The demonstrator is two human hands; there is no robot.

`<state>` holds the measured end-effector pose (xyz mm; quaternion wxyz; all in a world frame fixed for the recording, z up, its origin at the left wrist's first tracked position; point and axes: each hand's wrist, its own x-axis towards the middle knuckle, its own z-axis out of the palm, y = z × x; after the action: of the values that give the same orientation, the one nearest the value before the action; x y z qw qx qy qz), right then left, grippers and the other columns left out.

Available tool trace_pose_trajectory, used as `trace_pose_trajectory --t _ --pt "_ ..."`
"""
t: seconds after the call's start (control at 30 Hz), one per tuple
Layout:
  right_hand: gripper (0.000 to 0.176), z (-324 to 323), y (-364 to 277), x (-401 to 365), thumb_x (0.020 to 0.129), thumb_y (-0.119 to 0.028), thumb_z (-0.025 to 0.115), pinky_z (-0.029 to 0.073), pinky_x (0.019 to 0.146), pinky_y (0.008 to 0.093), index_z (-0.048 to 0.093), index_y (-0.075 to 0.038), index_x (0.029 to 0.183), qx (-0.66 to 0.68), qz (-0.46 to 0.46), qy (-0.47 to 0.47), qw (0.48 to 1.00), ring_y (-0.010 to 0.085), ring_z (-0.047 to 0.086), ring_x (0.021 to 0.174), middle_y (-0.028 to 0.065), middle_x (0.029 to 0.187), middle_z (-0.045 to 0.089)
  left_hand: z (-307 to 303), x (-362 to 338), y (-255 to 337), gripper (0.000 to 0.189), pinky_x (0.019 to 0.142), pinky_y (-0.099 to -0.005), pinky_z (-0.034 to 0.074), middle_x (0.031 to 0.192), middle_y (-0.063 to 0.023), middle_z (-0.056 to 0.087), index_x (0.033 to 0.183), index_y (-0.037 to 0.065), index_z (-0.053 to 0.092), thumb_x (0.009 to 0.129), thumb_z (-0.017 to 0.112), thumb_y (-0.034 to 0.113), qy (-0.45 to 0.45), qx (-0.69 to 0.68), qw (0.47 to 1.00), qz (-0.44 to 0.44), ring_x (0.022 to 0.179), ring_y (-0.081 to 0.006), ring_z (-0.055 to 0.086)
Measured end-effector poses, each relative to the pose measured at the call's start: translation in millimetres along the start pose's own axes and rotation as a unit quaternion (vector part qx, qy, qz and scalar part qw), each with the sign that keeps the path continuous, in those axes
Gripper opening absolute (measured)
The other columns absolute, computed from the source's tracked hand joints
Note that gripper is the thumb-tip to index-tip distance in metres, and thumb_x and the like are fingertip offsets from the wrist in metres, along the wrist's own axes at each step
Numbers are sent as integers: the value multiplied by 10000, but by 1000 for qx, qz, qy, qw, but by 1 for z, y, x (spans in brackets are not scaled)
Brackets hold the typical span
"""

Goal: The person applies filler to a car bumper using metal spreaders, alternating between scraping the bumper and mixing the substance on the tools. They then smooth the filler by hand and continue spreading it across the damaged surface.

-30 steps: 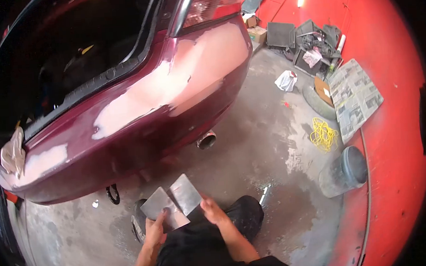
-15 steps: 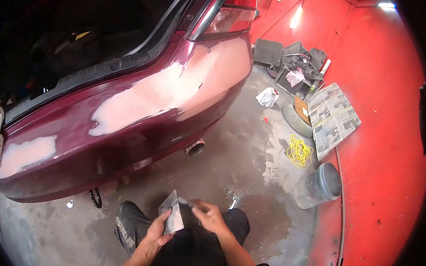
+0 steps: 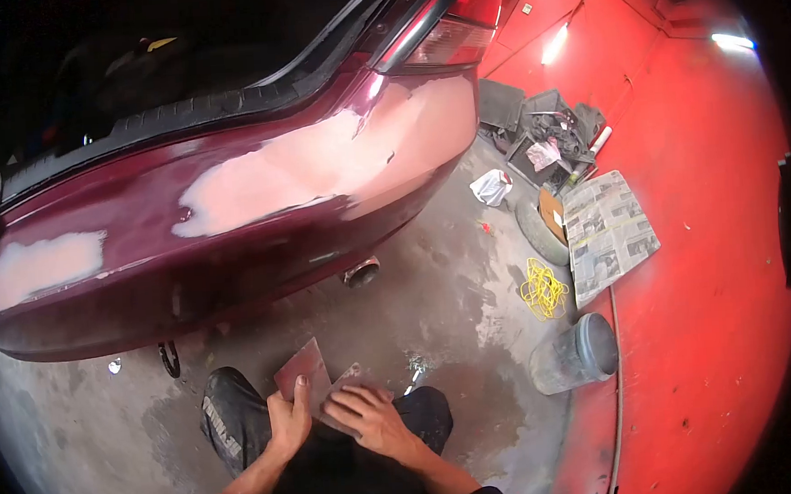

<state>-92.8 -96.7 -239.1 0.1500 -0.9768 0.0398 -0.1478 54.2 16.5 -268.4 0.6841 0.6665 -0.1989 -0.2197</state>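
Observation:
My left hand (image 3: 290, 420) is closed on a flat, reddish-grey plate (image 3: 305, 372), its thumb lying on the upper face. Close beside it on the right, my right hand (image 3: 370, 418) has its fingers over a second flat piece (image 3: 353, 376), much of which they cover. The two flat pieces meet or nearly meet between my hands. Ahead is the dark red bumper (image 3: 261, 264) of a car, with a large pale pink patch (image 3: 291, 172) and a smaller pale patch (image 3: 48, 264) at the left.
An exhaust tip (image 3: 361, 273) shows beneath the bumper. At the right stand a grey bucket (image 3: 565, 361), yellow cord (image 3: 543, 290), a newspaper-covered panel (image 3: 608, 238), a tyre (image 3: 536, 229) and a white bag (image 3: 491, 188). Black crates (image 3: 538, 130) lie near the red wall (image 3: 711, 228).
The plate in my left hand has turned and shows a reddish face. My right hand has moved lower and left, its fingers now spread over the second piece. The view has shifted slightly.

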Motion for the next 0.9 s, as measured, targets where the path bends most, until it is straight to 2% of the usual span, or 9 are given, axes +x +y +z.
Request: trace_pose_trajectory --t 0.2,0.27,0.37,0.43,0.53,0.63,0.73,0.77,0.9 --pt "513 15 17 -24 759 -9 647 411 1018 478 643 -160 1249 122 8 -65 990 301 565 1177 79 1268 604 -6 16 12 343 530 -274 354 737 63 546 831 18 608 1008 567 309 51 -178 981 -65 650 -69 470" --pt "502 -15 3 -11 762 85 587 436 1018 439 658 -82 1229 198 70 36 977 308 576 1178 124 1234 627 -1 24 12 310 666 -276 488 899 -24 609 982 48 606 973 621 358 133 -283 941 -129 759 -126 563" --pt "534 -32 -2 8 755 160 513 431 1049 401 624 8 1255 228 70 209 948 323 548 1242 187 1270 604 -6 18 10 332 713 -282 497 977 -57 650 1081 -5 618 972 631 308 69 -327 910 -246 818 -135 603" --pt "533 -35 -15 18 763 154 528 422 1060 397 613 9 1269 233 44 172 956 336 545 1245 191 1300 583 3 8 33 331 760 -307 511 1010 -79 669 1127 -23 620 971 633 269 -18 -387 897 -214 882 -167 633" --pt "565 -28 -25 22 773 148 543 422 1065 421 567 6 1319 172 42 100 979 368 522 1260 199 1358 527 9 4 16 280 784 -335 529 1043 -92 679 1153 -29 624 954 647 167 -15 -368 919 -142 904 -181 651" --pt "610 -18 8 6 787 103 548 431 1051 442 517 -41 1378 57 85 23 994 382 481 1265 185 1370 489 -7 4 31 275 792 -338 530 1057 -94 676 1156 -27 621 946 654 147 -44 -329 924 -193 913 -176 650" --pt "554 5 30 -28 823 53 529 446 1025 434 544 -72 1362 -45 21 -130 990 366 481 1259 178 1365 496 -8 7 47 284 779 -335 533 1049 -94 679 1162 -26 615 947 653 156 -31 -387 910 -145 903 -170 654" --pt "490 23 47 -37 870 10 513 467 979 399 572 -96 1345 35 32 -67 997 387 522 1200 178 1302 549 -16 11 46 295 791 -342 538 1057 -94 676 1171 -17 608 951 647 176 -52 -364 917 -154 910 -176 659" --pt "266 -10 20 -13 940 -83 569 502 881 341 625 45 1167 196 340 154 907 292 669 986 194 1088 680 -22 11 29 306 799 -342 541 1051 -87 673 1187 -2 601 947 643 184 -85 -342 903 -244 908 -191 666"
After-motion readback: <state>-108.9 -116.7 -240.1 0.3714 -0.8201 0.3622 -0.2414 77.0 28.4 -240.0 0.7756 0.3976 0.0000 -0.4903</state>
